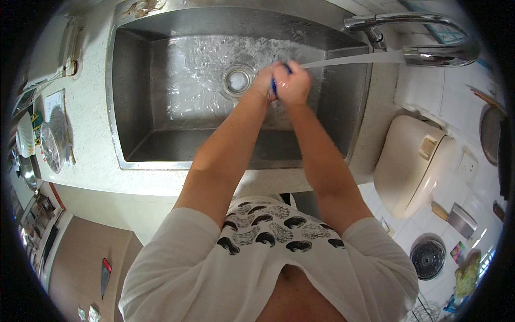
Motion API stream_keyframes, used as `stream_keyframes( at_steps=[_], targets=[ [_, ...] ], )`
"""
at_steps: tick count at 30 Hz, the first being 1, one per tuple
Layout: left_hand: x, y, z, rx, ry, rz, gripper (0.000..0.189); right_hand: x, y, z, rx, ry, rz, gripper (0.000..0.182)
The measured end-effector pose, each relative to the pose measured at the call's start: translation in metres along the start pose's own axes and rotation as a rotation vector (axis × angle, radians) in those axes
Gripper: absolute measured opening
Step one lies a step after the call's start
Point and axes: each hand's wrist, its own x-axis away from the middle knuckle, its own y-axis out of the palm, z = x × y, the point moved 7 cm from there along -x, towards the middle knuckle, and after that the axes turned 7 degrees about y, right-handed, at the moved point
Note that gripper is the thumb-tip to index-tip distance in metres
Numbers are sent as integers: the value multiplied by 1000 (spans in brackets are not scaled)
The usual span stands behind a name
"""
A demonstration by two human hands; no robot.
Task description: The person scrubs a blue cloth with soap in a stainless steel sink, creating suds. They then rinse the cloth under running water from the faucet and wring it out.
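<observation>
Both hands are together over the right half of a stainless steel sink (136, 96). My left hand (265, 82) and my right hand (293, 82) are closed around a small dark blue thing (274, 86), perhaps a cloth; most of it is hidden by the fingers. A stream of water (354, 59) runs from the chrome faucet (438, 55) at the upper right and meets the right hand. Shallow moving water covers the sink's floor around the round drain (238, 80), which lies left of the hands.
A pale countertop (90, 120) surrounds the sink. At its left end stand a plastic-wrapped item (52, 145) and a white dish (25, 135). Right of the sink is a cream lidded container (406, 165). A cleaver (462, 220) is farther right; a red-handled knife (105, 275) lies lower left.
</observation>
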Motion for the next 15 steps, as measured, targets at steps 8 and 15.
stream_keyframes(
  at_steps=[8,15],
  targets=[
    [16,17,4,-165,-36,181,40,-33,-10,64,-225,111,203,27],
    [16,11,2,-115,27,134,38,-25,0,37,27,281,-15,28]
  ],
)
